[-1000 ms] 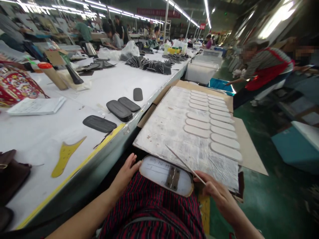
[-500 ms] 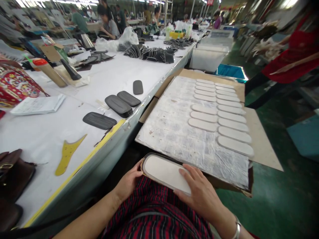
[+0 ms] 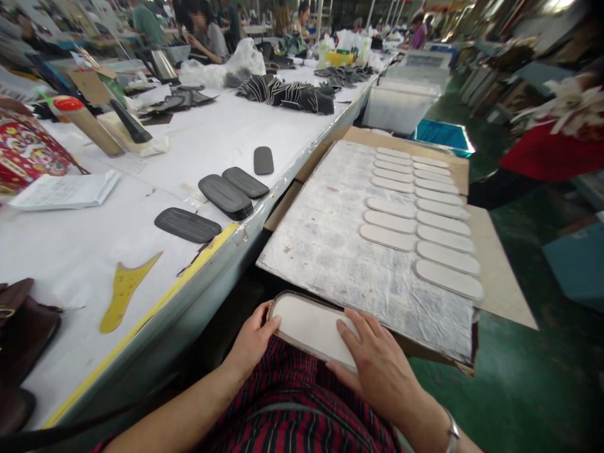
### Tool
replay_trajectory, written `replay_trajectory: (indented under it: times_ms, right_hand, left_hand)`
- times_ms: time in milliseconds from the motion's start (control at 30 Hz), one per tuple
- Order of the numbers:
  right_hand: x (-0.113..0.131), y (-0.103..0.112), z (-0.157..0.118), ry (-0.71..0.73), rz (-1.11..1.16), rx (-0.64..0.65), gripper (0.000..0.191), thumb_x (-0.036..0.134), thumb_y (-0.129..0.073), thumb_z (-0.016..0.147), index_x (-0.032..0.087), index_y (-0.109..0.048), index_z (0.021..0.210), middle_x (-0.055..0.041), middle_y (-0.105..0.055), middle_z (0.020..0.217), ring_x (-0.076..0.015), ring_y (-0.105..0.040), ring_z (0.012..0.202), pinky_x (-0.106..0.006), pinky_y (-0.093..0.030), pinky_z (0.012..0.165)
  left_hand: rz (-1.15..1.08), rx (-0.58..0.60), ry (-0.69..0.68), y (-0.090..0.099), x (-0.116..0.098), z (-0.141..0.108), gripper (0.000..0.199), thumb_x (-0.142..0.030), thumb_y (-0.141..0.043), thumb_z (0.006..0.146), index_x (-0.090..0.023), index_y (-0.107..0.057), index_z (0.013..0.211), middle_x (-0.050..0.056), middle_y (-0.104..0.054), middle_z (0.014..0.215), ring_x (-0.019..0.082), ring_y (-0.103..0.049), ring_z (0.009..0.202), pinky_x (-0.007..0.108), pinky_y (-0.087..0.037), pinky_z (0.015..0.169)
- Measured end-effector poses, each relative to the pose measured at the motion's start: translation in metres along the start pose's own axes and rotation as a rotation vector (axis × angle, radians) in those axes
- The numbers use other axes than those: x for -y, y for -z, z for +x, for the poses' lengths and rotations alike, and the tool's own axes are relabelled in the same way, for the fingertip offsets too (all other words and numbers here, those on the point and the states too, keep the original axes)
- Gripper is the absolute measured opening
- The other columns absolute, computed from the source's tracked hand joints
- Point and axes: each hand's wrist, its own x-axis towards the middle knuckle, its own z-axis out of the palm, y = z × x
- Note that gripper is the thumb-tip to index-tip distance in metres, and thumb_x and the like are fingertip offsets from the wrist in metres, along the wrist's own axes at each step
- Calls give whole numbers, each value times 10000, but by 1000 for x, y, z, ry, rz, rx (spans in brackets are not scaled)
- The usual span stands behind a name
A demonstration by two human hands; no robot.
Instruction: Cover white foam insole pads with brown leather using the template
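A white oblong panel [image 3: 306, 324] with rounded ends and a grey rim lies just above my lap, tilted slightly down to the right. My left hand [image 3: 255, 336] grips its left end, thumb over the top face. My right hand [image 3: 377, 352] is closed around the right end, fingers lying across the face and thumb at the near edge; that end is hidden under the hand. Directly beyond is a white-smeared board [image 3: 325, 239] bearing two columns of similar oblong panels [image 3: 448, 280]. The board rests on a cardboard box [image 3: 352, 135].
The white table [image 3: 155, 170] on the left holds dark rounded pieces [image 3: 187, 224], a yellow template [image 3: 127, 292], a brown leather bag [image 3: 28, 327] and a red-capped bottle [image 3: 87, 123]. Plastic bins [image 3: 401, 104] stand beyond the box. A person in red [image 3: 542, 148] is at right.
My left thumb has moved further onto the panel's top face. My right hand keeps its hold. The person in red has shifted and bends lower, with a pale bundle raised in front.
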Motion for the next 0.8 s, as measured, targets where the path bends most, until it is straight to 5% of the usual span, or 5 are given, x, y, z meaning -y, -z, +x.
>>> replay_trajectory:
  times_ms: [167,300,433,567,800]
  right_hand:
    - [6,5,2,-54,12,39,515,499,-542,752,183,-521,1158,-162,-445,1275,-346,-404,1128,-501,-424,855]
    - [11,10,1,-101,101,63,475,454,-549,762,186,-512,1152,-142,-342,1368,-334,-353,1189,-494,-389,905]
    - [-2,12,-4,-168,510,24,591,493,-573,732,193,-447,1226,-103,-199,1445,-306,-251,1278,-467,-318,992]
    - [-17,3,-8,-279,1158,-264,636,514,-425,834,284,-187,1377,-47,-166,1463,-230,-228,1311,-444,-245,1043]
    - [-22,4,-21,-540,1564,-597,493,494,-413,855,354,-297,1313,-22,-181,1458,-244,-201,1319,-496,-353,961]
  left_hand:
    - [438,-154,-483,4,-1,-9,576,-334,-554,781,-200,-354,1305,92,-389,1365,262,-337,1256,427,-241,1060]
    - [713,270,-918,-10,-6,-11,562,-326,-570,783,-264,-377,1307,63,-474,1307,248,-391,1220,390,-289,1035]
    - [1005,474,-892,-32,-14,-11,701,-414,-574,761,-243,-271,1369,91,-502,1273,270,-449,1146,412,-336,960]
    - [1251,440,-845,-51,-21,-19,863,-531,-608,684,-290,-176,1391,105,-454,1297,302,-396,1170,438,-308,956]
    - [1554,369,-885,-79,-31,-26,906,-525,-664,625,-420,-148,1361,131,-447,1196,359,-419,1048,484,-372,788]
